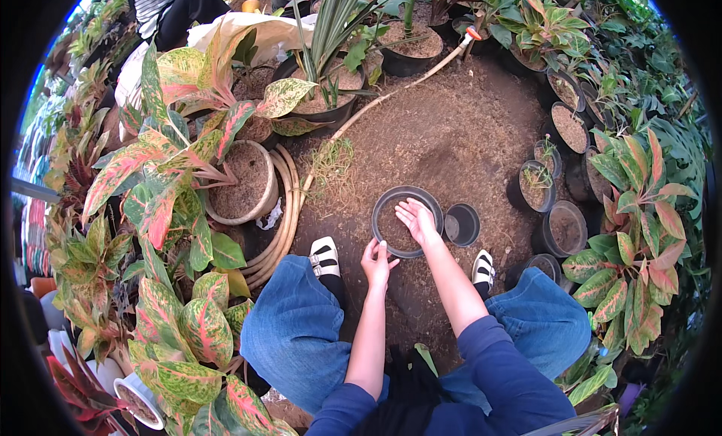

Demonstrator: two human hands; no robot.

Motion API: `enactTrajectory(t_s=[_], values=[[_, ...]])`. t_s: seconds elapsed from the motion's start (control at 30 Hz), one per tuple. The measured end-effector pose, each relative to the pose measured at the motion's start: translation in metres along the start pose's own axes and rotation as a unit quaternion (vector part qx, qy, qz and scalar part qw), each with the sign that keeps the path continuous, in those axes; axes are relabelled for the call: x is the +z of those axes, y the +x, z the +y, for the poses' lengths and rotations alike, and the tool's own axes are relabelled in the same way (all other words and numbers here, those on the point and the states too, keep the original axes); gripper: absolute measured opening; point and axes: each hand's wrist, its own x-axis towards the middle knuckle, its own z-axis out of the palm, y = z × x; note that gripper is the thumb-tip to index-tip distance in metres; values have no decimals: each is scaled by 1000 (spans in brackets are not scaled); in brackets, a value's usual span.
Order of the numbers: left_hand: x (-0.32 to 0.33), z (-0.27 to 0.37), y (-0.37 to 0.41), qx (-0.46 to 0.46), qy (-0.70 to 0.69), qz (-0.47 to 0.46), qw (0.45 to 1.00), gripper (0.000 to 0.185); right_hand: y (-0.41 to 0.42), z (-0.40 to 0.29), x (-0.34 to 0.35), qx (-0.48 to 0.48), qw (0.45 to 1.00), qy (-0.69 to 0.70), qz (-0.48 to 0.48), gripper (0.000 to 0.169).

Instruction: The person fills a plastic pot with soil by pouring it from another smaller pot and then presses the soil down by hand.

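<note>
A round black plastic plant pot (377, 210) sits on the ground between my feet, with brown soil (395, 224) inside. At its near left rim is my left hand (378, 264), fingers apart and fingertips against or just beside the edge. My right hand (417, 219) reaches over the pot's right side, fingers stretched out above the soil. I see nothing held in either hand. A smaller black pot (462, 224) stands just right of the large one; its inside looks dark.
A tan hose (361, 112) with a red-tipped end (472, 34) crosses the ground and coils at left. Uprooted thin green plants (334, 160) lie near it. A pale pot (271, 191) holds a pink-green aglaonema (192, 154). Soil-filled pots (567, 227) line the right. Another person's leg (189, 13) shows at upper left.
</note>
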Motion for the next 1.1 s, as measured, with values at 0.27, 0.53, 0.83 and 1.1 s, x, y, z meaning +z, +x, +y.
enactTrajectory(t_s=[0.27, 0.53, 0.83, 1.1], values=[[0, -1, 2, 3, -5, 1, 1000, 35, -7, 11, 17, 91, 960, -260, -52, 20], [3, 1, 0, -7, -16, -3, 1000, 39, -1, -30, -27, -49, 842, -536, -30, 5], [-1, -3, 1, 6, -16, 6, 1000, 37, -49, -22, -11, -198, 424, -881, -77, 10], [0, -4, 1, 2, -16, 2, 1000, 39, -50, -26, -17, -204, 424, -879, -73, 12]])
